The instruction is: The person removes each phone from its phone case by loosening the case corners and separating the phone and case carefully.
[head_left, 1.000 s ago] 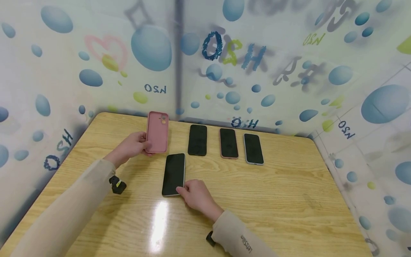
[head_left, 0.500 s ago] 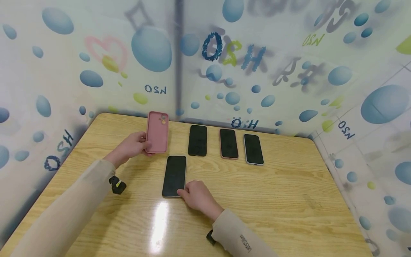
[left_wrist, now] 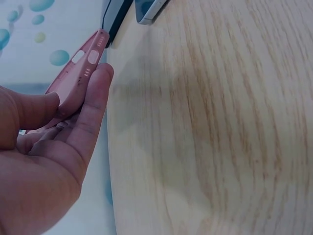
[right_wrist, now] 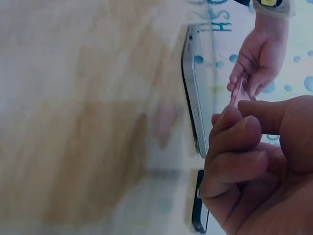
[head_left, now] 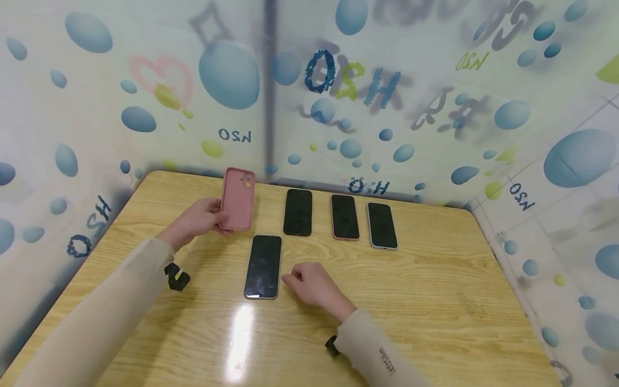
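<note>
Pink and hollow, a phone case [head_left: 237, 200] is standing tilted up in my left hand [head_left: 198, 217], and the fingers there are clamping its lower left side. From my head I am seeing its inner face and the camera openings in the upper right corner, while my fingers are mostly disappearing behind it. My left wrist view is giving me what that hides: my thumb is pressing inside the rim, my fingers are supporting the outside, and an oval opening with small slits is showing in the case's end wall. Whether the case is touching the table [head_left: 435, 301], I cannot tell. My right hand [head_left: 311, 282] is hovering just beside the nearest phone [head_left: 263, 267], its fingers curling in and the thumb tip meeting them, gripping only air. That phone is lying face up in front of me, a glint crossing the bottom of its dark screen. Farther back, a black phone [head_left: 297, 212], a pink-edged phone [head_left: 345, 217] and a pale-edged phone [head_left: 382, 226] are lying in a row, which the head view alone is showing whole. My right wrist view is catching a silvery phone side edge-on, with my left hand and the case beyond.
</note>
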The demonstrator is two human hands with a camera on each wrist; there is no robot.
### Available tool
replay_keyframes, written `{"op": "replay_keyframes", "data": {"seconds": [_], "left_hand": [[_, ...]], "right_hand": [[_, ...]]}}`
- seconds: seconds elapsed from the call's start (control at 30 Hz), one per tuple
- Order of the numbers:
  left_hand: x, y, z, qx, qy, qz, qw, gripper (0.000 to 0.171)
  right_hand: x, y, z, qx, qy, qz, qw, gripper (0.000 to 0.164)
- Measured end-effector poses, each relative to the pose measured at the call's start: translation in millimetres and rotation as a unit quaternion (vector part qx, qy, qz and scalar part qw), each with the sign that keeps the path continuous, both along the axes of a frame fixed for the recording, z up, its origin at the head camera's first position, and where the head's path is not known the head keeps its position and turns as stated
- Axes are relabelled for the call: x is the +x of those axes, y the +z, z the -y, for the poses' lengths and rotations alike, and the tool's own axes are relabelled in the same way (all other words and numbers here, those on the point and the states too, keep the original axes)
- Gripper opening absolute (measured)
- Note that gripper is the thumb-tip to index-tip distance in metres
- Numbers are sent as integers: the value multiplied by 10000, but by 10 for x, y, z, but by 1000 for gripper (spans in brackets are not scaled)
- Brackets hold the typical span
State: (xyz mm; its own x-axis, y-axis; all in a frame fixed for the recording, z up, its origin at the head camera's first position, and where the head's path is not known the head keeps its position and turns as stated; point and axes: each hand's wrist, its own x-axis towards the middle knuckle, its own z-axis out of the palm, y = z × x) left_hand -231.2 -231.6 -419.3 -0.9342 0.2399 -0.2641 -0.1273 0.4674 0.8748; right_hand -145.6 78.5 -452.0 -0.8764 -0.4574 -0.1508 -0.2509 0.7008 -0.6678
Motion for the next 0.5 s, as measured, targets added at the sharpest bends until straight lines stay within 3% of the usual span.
{"op": "replay_keyframes", "data": {"seconds": [0.3, 0.5], "left_hand": [[-62, 11, -53, -102, -57, -218, 9997, 39], [-111, -40, -121, -120, 54, -124, 9998, 40]], "right_hand": [[-164, 30, -171, -197, -197, -104, 9996, 37], [-250, -11, -239, -138, -326, -254, 9990, 34]]}}
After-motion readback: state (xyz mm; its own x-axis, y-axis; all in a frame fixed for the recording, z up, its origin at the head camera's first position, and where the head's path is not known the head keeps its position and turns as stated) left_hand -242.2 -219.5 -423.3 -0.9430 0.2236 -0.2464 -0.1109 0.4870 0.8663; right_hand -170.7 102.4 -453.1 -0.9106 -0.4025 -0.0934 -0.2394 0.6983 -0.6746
